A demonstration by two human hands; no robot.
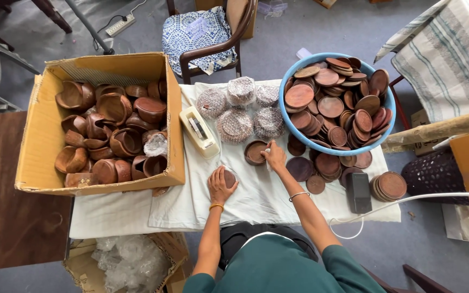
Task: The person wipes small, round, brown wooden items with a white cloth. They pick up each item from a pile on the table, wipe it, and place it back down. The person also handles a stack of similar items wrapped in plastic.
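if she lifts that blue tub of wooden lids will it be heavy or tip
Probably heavy: the blue tub is heaped above its rim with wooden lids. Loose lids would likely slide off if tilted. Its thin rim may flex.

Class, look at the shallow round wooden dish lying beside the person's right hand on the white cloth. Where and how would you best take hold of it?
Take the wooden dish by its raised rim, coming from above, probably on its left side. It lies flat and open side up, so the rim gives fingers an edge. The right hand sits at its right edge and wrapped bundles lie just behind, while the near-left cloth is bare.
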